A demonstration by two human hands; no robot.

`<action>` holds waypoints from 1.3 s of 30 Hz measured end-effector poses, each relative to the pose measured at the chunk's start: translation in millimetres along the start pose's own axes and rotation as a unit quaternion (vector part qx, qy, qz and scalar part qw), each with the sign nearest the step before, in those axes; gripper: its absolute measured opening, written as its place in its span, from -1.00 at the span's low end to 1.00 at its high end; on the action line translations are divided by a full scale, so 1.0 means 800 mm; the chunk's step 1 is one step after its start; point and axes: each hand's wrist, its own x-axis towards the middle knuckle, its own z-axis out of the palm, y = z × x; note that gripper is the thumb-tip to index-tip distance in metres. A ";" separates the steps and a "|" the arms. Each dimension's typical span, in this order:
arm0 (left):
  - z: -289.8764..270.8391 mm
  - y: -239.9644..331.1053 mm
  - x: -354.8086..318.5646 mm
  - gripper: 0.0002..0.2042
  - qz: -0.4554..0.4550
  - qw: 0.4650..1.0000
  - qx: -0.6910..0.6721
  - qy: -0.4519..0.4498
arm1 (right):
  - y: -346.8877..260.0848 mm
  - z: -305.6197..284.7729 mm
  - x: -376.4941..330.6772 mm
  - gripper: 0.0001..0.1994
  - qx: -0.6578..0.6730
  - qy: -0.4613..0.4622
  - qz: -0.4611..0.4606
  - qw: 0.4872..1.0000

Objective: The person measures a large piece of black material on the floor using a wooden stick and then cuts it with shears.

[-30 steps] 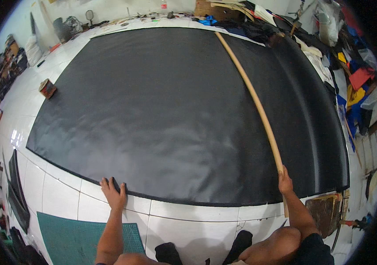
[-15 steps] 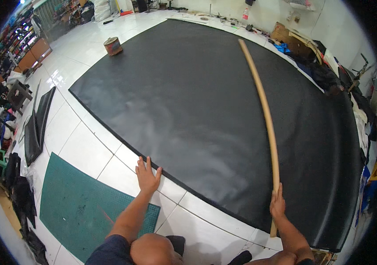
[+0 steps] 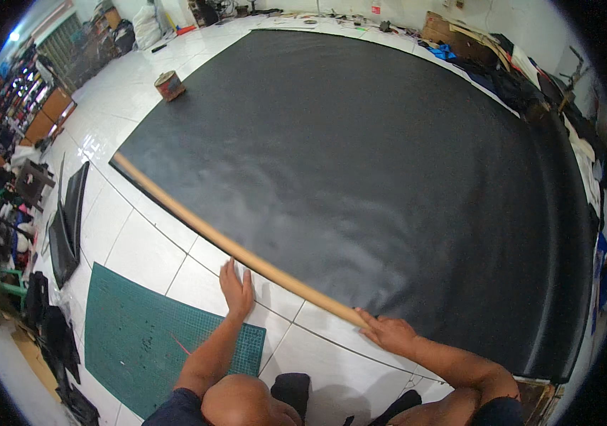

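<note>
A large black sheet (image 3: 360,156), smooth like leatherette, lies spread across the tiled floor. Along its near edge runs a long wooden strip (image 3: 200,226), slanting from far left to near right. My right hand (image 3: 388,332) grips the strip's near right end, the thumb side hidden from view. At the middle of the sheet's near edge, my left hand (image 3: 236,290) has its fingers stretched out and its thumb apart. Its fingertips meet the strip's near side; whether they press on it cannot be made out.
A green cutting mat (image 3: 158,341) lies at the near left. A rusty tin (image 3: 170,86) stands on the sheet's far left edge. Folded black material (image 3: 70,227) rests on the left tiles. Piled scraps (image 3: 491,78) line the far right wall. At the right, the sheet is rolled up (image 3: 566,248).
The wooden strip has swung leftward from across the right part of the sheet to its near edge. My right hand moved left with it; my left hand stays nearly in place.
</note>
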 end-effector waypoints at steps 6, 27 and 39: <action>0.003 0.019 -0.052 -0.25 -0.293 0.918 -0.267 -0.026 | -0.014 0.009 -0.032 -0.35 0.018 -0.046 -0.059 0.997; 0.003 0.075 -0.023 -0.50 0.265 0.945 0.072 -0.177 | 0.254 0.081 -0.260 -0.46 0.048 0.144 0.465 0.872; 0.046 0.341 -0.088 -0.53 0.577 0.597 0.218 -0.513 | 0.054 0.304 -0.403 -0.56 0.263 0.327 0.645 0.638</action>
